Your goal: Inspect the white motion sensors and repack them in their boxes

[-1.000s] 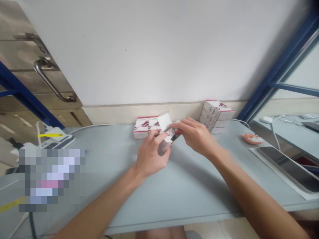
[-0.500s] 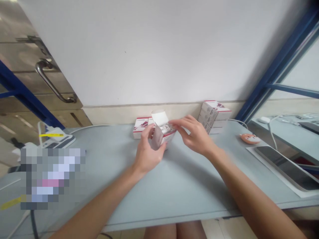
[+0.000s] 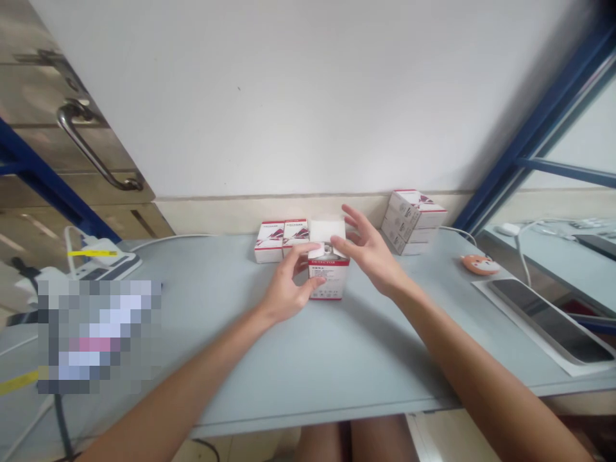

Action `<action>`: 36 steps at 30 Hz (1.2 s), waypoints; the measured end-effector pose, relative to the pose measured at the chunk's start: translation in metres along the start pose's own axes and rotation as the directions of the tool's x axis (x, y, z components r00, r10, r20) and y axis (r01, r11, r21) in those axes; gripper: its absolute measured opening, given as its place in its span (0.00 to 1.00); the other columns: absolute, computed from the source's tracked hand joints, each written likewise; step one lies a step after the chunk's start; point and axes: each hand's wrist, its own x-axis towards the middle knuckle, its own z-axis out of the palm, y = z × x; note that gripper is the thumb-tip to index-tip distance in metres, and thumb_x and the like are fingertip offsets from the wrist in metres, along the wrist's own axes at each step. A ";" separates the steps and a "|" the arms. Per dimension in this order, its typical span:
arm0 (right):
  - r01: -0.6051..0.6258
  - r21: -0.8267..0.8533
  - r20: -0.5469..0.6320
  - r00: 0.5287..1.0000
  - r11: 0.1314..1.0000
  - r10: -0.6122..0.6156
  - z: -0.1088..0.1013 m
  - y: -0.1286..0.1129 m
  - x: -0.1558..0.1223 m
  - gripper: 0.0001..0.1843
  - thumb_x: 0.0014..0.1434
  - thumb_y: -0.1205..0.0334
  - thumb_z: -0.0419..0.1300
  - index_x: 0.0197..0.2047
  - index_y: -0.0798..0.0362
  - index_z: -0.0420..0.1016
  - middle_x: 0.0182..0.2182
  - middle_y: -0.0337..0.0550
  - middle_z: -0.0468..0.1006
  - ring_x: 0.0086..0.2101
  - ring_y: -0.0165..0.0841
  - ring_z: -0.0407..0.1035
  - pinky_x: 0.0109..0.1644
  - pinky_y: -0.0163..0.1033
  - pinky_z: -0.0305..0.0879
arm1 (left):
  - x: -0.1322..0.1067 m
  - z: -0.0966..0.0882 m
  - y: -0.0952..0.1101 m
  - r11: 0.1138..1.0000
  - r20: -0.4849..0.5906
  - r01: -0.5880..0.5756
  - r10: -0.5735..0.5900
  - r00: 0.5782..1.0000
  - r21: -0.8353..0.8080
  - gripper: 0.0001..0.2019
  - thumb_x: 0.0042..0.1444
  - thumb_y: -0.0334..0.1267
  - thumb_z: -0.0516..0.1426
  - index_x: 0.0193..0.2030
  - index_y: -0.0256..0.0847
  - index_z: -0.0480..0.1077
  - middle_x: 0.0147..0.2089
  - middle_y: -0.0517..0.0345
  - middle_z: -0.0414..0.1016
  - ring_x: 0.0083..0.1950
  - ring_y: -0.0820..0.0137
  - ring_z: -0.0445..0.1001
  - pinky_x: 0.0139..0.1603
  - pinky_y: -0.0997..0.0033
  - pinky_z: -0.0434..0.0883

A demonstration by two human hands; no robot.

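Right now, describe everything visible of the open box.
The open box looks like white card, red-edged, lettered DETECTOR on its near face. It seems upright on the table, back flap raised; what it holds is unclear. The left hand holds its left side; the right hand is at its top right edge.

Two bare forearms [image 3: 192, 375] angle inward, the left hand [image 3: 285, 289] gripping between thumb [image 3: 316, 283] and bent fingers [image 3: 301, 251], the right hand [image 3: 370, 255] alongside with its fingers fanned apart.

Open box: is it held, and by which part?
Left hand holds the box by its left side; right hand is at the top flaps, grip unclear.
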 end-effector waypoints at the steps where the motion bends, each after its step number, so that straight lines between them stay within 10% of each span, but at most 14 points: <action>1: 0.000 0.040 0.031 1.000 0.999 -0.001 0.000 -0.001 0.000 0.43 0.64 0.47 0.69 0.77 0.41 0.59 0.67 0.54 0.72 0.58 0.43 0.75 0.58 0.50 0.77 | 0.001 -0.001 0.000 1.000 0.003 0.009 -0.009 1.000 -0.001 0.23 0.64 0.40 0.65 0.64 0.52 0.67 0.62 0.51 0.74 0.58 0.61 0.80 0.63 0.53 0.78; 6: 0.126 -0.042 0.130 0.984 0.991 -0.119 0.000 -0.006 -0.003 0.20 0.69 0.45 0.63 0.56 0.47 0.82 0.51 0.47 0.85 0.52 0.39 0.78 0.59 0.47 0.75 | 0.002 0.003 -0.005 0.998 -0.056 0.025 -0.028 0.998 -0.051 0.29 0.63 0.43 0.67 0.66 0.51 0.60 0.67 0.46 0.71 0.61 0.58 0.80 0.63 0.50 0.78; 10: 0.261 -0.123 0.132 0.961 0.957 -0.245 -0.005 -0.008 -0.002 0.11 0.70 0.54 0.63 0.49 0.49 0.83 0.48 0.45 0.85 0.50 0.37 0.78 0.59 0.44 0.73 | 0.001 0.008 -0.008 0.993 -0.087 -0.018 0.008 0.996 -0.115 0.35 0.63 0.41 0.67 0.69 0.55 0.51 0.67 0.47 0.70 0.60 0.61 0.80 0.63 0.50 0.78; 20: 0.627 -0.299 0.220 0.779 0.720 -0.587 0.002 0.020 0.001 0.08 0.70 0.63 0.62 0.49 0.46 0.82 0.52 0.48 0.84 0.52 0.41 0.79 0.58 0.50 0.75 | 0.004 0.004 -0.021 0.985 -0.087 -0.040 0.025 0.996 -0.168 0.24 0.66 0.43 0.65 0.66 0.50 0.65 0.70 0.48 0.70 0.64 0.60 0.77 0.63 0.57 0.76; 24: 0.531 -0.330 0.196 0.847 0.780 -0.494 0.006 0.039 0.001 0.21 0.69 0.57 0.64 0.64 0.40 0.76 0.66 0.48 0.74 0.59 0.43 0.75 0.62 0.53 0.75 | 0.012 0.004 -0.024 0.965 -0.197 0.032 -0.085 0.977 -0.260 0.25 0.60 0.45 0.69 0.61 0.47 0.68 0.64 0.48 0.75 0.58 0.61 0.80 0.58 0.60 0.78; 28: 0.334 -0.282 0.323 0.916 0.899 -0.239 0.014 0.056 -0.007 0.57 0.60 0.50 0.72 0.82 0.40 0.44 0.75 0.53 0.61 0.65 0.50 0.69 0.63 0.57 0.75 | 0.018 -0.009 -0.028 0.930 -0.380 0.113 -0.251 0.891 -0.349 0.27 0.56 0.46 0.70 0.57 0.47 0.64 0.54 0.51 0.80 0.51 0.62 0.81 0.49 0.63 0.80; 32: 0.300 -0.266 0.214 0.945 0.916 -0.247 0.032 0.053 -0.015 0.46 0.61 0.50 0.71 0.77 0.42 0.57 0.65 0.52 0.75 0.50 0.44 0.79 0.53 0.52 0.80 | 0.026 -0.034 -0.034 0.946 -0.403 0.094 -0.221 0.888 -0.311 0.27 0.58 0.49 0.68 0.59 0.45 0.64 0.54 0.49 0.79 0.52 0.62 0.81 0.51 0.61 0.79; 36: 0.354 -0.619 0.025 0.901 0.701 -0.433 0.050 0.036 -0.008 0.40 0.61 0.55 0.71 0.73 0.43 0.63 0.58 0.51 0.78 0.46 0.46 0.77 0.49 0.52 0.77 | 0.034 -0.048 -0.022 0.989 -0.557 0.067 0.018 0.830 0.132 0.22 0.61 0.36 0.63 0.62 0.43 0.67 0.60 0.45 0.73 0.57 0.61 0.77 0.57 0.59 0.77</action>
